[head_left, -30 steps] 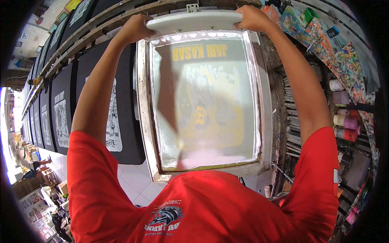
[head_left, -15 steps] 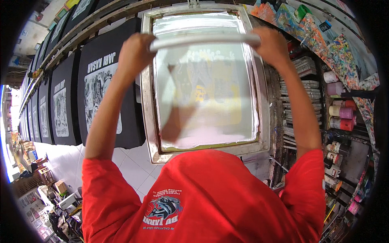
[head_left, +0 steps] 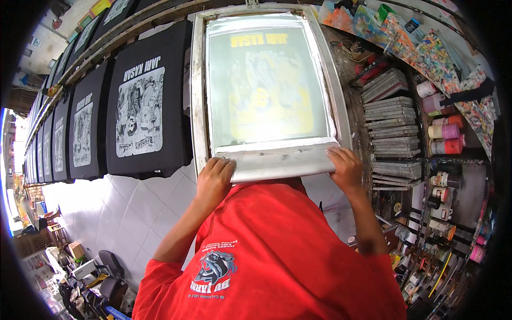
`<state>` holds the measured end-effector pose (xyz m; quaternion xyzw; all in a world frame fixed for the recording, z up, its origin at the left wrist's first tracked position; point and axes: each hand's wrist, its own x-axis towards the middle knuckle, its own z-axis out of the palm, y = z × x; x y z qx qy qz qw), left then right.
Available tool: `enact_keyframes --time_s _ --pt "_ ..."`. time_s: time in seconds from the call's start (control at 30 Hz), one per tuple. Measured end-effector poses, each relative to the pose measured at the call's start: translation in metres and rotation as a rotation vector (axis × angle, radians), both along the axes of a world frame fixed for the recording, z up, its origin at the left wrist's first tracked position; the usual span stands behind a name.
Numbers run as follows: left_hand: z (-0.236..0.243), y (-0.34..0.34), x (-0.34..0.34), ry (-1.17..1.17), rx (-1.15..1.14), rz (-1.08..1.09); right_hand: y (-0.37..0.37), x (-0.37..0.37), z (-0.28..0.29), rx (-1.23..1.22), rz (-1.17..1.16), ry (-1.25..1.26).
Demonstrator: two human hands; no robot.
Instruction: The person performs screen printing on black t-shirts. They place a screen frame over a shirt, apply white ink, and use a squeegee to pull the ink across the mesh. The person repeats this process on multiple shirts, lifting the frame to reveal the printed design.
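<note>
A wide white squeegee (head_left: 282,162) lies across the near end of a framed printing screen (head_left: 198,96). My left hand (head_left: 214,178) grips its left end and my right hand (head_left: 345,168) grips its right end. The screen mesh (head_left: 266,80) shows a faint yellow design and lies flat on a long print table. Just left of the screen lies a black shirt (head_left: 146,96) printed with a white picture. More printed black shirts (head_left: 85,133) run off to the left in a row.
Stacked flat frames (head_left: 392,120) and several paint jars (head_left: 445,133) stand on shelves to the right, under a paint-splashed surface (head_left: 426,48). A white tiled floor (head_left: 122,208) lies below the table. Chairs and boxes (head_left: 80,266) sit at the lower left.
Both hands have drawn the squeegee from the far end of the screen down across the mesh to its near end. The shadowed streaks on the mesh are gone.
</note>
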<state>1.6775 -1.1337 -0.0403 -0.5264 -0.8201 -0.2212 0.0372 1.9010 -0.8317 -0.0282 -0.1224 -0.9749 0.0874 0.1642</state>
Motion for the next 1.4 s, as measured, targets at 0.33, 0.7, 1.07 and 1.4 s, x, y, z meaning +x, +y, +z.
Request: enact_keyframes --time_s 0.33,0.7,1.07,1.4 --pt "-0.019 -0.012 0.029 -0.034 -0.027 0.025 -0.014 0.018 -0.030 -0.020 -0.013 0.010" --pt "-0.024 -0.040 0.015 -0.189 0.246 0.390 0.014 0.038 -0.039 -0.264 -0.368 0.231" --pt "0.016 -0.029 0.022 -0.225 0.038 0.086 -0.010 0.027 0.017 0.041 0.110 -0.109" --pt "0.037 0.011 -0.016 -0.228 -0.157 -0.071 0.021 -0.024 0.032 -0.202 0.188 -0.222"
